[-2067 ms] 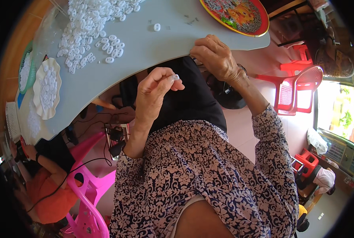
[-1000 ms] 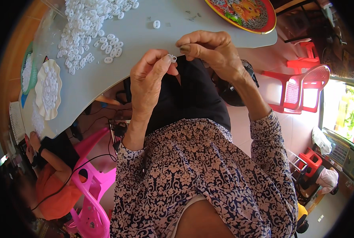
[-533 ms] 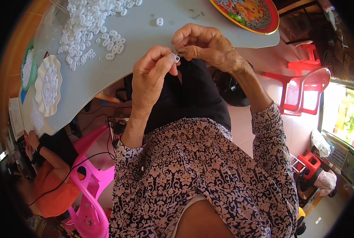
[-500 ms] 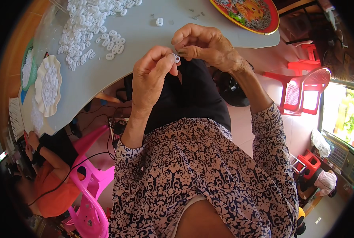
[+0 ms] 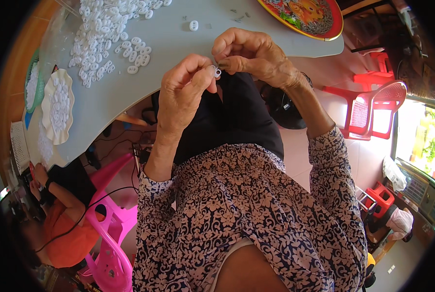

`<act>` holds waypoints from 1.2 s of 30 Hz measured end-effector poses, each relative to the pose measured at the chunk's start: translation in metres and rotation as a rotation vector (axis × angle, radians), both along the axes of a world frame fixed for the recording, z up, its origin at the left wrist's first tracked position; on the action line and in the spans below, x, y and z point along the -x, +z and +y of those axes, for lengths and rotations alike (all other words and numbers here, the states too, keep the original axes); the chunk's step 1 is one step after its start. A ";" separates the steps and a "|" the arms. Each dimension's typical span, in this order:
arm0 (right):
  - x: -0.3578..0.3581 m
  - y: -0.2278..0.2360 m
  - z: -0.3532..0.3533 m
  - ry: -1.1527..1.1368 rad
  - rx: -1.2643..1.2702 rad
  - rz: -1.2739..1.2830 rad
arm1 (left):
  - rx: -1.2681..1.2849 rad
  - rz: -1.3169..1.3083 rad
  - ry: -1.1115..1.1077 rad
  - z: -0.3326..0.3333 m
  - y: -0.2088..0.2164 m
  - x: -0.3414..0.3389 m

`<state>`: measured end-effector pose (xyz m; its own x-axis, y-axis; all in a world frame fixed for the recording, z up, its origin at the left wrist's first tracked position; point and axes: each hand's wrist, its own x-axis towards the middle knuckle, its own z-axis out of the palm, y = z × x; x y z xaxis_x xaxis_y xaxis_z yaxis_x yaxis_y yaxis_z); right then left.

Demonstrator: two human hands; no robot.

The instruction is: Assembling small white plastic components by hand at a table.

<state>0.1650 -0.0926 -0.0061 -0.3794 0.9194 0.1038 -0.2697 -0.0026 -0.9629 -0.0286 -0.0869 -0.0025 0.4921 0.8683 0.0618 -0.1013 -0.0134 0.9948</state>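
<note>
My left hand pinches a small white plastic piece between thumb and fingertips, above my lap near the table's edge. One round hole of the piece shows; the rest is hidden by the fingers. Close beside it, my right hand has its thumb and forefinger pressed together at the piece. Whatever those fingertips hold, if anything, is too small to make out. A single white two-hole oval piece lies on the table beyond my hands. A large heap of similar white pieces spreads to the left, with a few loose ones nearer me.
A red and gold patterned tray with many small grey bits stands far right on the grey table. Left are a cream scalloped dish and a green basket. A co-worker in orange sits near a pink chair; red chairs stand right.
Both hands keep nearly the same pose around the white piece. The left hand and forearm have shifted very slightly left; the view has moved a little.
</note>
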 end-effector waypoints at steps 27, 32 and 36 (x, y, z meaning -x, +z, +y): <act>0.015 0.014 -0.009 -0.225 -0.061 -0.311 | -0.044 -0.077 0.168 -0.015 -0.004 -0.019; 0.016 0.014 -0.008 -0.250 -0.060 -0.268 | -0.011 -0.156 0.219 -0.012 -0.008 -0.023; 0.013 0.017 -0.005 -0.214 -0.027 -0.272 | -0.040 -0.142 0.158 -0.008 -0.007 -0.014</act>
